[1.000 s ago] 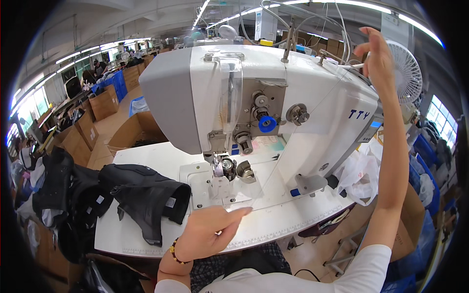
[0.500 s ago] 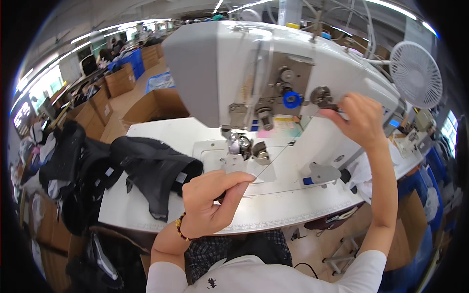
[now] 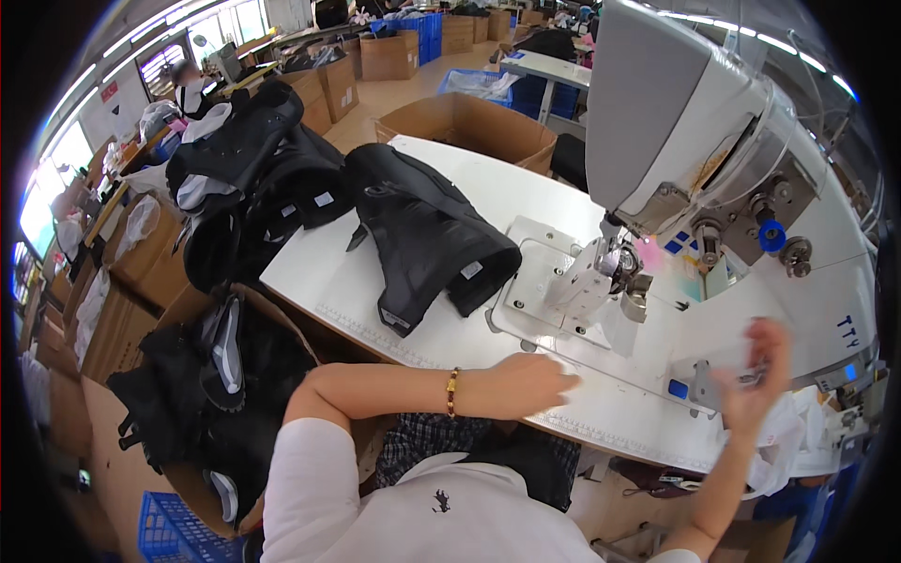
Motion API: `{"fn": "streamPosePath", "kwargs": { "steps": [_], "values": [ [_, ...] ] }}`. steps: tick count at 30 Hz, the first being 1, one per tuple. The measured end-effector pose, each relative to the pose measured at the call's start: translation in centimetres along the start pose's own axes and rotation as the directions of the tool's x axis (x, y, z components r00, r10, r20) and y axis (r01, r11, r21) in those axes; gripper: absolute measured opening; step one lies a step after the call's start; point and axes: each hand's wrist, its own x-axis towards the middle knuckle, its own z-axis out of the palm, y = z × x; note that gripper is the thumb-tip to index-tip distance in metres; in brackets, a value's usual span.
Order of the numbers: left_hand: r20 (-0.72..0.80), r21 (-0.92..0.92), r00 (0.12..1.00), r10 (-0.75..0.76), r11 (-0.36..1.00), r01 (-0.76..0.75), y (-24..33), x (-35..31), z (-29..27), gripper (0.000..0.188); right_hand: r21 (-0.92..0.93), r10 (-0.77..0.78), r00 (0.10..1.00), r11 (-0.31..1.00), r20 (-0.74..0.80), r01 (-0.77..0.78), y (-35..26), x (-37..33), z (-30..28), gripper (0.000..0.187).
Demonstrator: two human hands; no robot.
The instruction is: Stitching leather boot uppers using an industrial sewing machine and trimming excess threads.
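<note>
My left hand, a beaded bracelet at its wrist, is over the front edge of the white sewing table; motion smears its fingers. My right hand is raised beside the grey fitting with a blue tab, at the base of the white sewing machine. Its thumb and fingers look apart, though blurred, and I see nothing held. A black boot upper with a white label lies on the table, left of the machine's metal sewing head. No thread shows between my hands now.
Black boot uppers are heaped left of the table. Below them stands a carton of black boots, with a blue crate beside it. An open carton is behind the table. White plastic hangs near my right forearm.
My view has swung left. My right hand has come down from the machine's upper dial, and my left hand no longer pinches the thread stretched between them.
</note>
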Motion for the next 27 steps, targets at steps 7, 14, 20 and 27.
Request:
{"fn": "streamPosePath", "kwargs": {
  "steps": [7,14,20,27],
  "values": [
    [0.086,-0.346,0.992,-0.091,0.931,0.115,-2.0,-4.2,2.1,0.052,0.394,0.258,0.816,0.775,0.517,-0.495,-3.4,-10.0,11.9,0.036],
    [0.162,-0.834,0.928,-0.335,0.456,0.31,-0.4,-5.8,1.4,0.044,0.639,0.353,0.657,0.185,0.666,-0.747,-5.1,-12.2,15.2,0.037],
    [0.101,-0.99,0.872,-0.479,0.043,0.138,0.4,-4.8,1.0,0.035,0.474,0.212,0.436,-0.184,0.875,-0.861,-5.9,-13.3,15.7,0.048],
    [0.068,-0.978,0.742,-0.667,0.101,0.18,-1.3,-4.7,2.3,0.031,0.543,0.465,0.662,0.38,0.587,-0.749,-5.6,-11.7,13.3,0.005]
  ]
}}
